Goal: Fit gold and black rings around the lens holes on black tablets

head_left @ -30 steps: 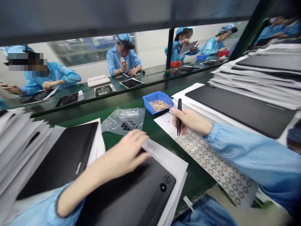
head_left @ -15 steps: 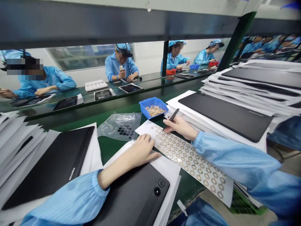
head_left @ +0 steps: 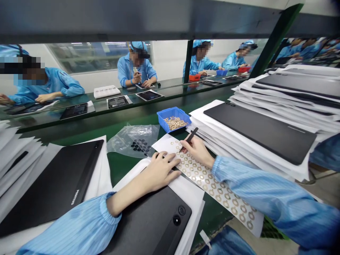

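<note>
Dozens of flat tan ring stickers [head_left: 205, 170] left on the white sheet [head_left: 162, 142] below the right fingers [head_left: 185, 145], which pinch slim black tweezers [head_left: 192, 135]; left fingers [head_left: 174, 163] loosely spread by its edge. Can't really tell if one's lifted.

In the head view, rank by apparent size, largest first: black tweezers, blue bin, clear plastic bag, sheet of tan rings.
1. Sheet of tan rings, even partly covered
2. Clear plastic bag
3. Blue bin
4. Black tweezers
</note>
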Available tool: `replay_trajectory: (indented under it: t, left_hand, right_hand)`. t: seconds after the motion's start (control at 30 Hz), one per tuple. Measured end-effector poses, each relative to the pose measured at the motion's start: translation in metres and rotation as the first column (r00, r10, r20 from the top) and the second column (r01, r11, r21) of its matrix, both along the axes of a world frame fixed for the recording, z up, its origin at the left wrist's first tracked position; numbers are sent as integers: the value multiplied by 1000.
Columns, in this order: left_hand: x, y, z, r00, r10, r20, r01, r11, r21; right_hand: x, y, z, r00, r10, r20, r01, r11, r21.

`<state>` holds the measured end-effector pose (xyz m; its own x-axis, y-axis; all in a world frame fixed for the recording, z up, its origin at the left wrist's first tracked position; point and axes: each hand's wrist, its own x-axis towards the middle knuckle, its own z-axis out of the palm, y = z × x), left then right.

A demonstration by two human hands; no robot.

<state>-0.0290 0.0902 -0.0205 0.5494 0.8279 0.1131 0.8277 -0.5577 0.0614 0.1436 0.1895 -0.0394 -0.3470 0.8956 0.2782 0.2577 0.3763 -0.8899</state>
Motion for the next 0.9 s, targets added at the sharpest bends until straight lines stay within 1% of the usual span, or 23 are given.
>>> replay_trajectory:
  t: [0.07, 0.13, 0.23, 0.3, 0.33, 0.37, 0.4, 0.43, 0.47, 0.53, 0.6, 0.63, 0.73, 0.9]
  left_hand:
    - [0, 1, 0, 1000, -5, -7, 5, 1000, 1]
    - [1, 2, -1, 1000, -5, -5, 5, 1000, -1]
    - [1, 5, -1, 1000, -7, 11, 7, 1000, -12]
    - [-1, 2, 2, 1000, -13, 25, 13, 1000, -19]
    - [-2, -2, 4, 999, -16, 37, 17, 1000, -15]
    - [-4, -9, 7, 998, -22, 62, 23, 1000, -9]
    - [-6, -19, 10, 994, -28, 101, 28, 1000, -3]
    - [-8, -31, 13, 988, -33, 150, 33, 999, -2]
    - [-10, -44, 15, 978, -39, 206, 42, 999, -10]
    - [-13, -71, 18, 958, -47, 284, 65, 996, -53]
    - [-15, -90, 17, 951, -84, 298, 113, 990, -83]
    - [-16, -96, 15, 951, -115, 288, 146, 985, -88]
    - [-16, -100, 9, 947, -198, 254, 226, 970, -88]
    - [-17, -94, 7, 945, -224, 240, 254, 962, -101]
  right_hand:
    - [-1, 1, 5, 1000, 19, -24, -19, 999, -29]
    - [2, -6, 15, 998, 35, -57, -39, 997, -64]
    - [10, -35, 37, 991, 110, -78, -119, 983, -136]
    - [16, -63, 47, 969, 241, -49, -246, 937, -249]
    - [19, -77, 49, 954, 295, -52, -295, 895, -333]
    - [21, -90, 47, 941, 331, -73, -330, 845, -420]
    - [22, -102, 43, 934, 340, -108, -347, 800, -490]
    - [22, -111, 37, 933, 328, -151, -355, 762, -541]
    - [21, -118, 30, 935, 297, -195, -354, 741, -570]
    - [19, -123, 16, 939, 226, -258, -338, 740, -582]
    - [16, -123, 7, 941, 192, -280, -324, 748, -579]
    - [15, -122, 5, 942, 189, -276, -320, 753, -575]
    - [15, -121, 6, 948, 202, -246, -310, 764, -566]
    - [16, -125, 10, 955, 199, -221, -292, 770, -568]
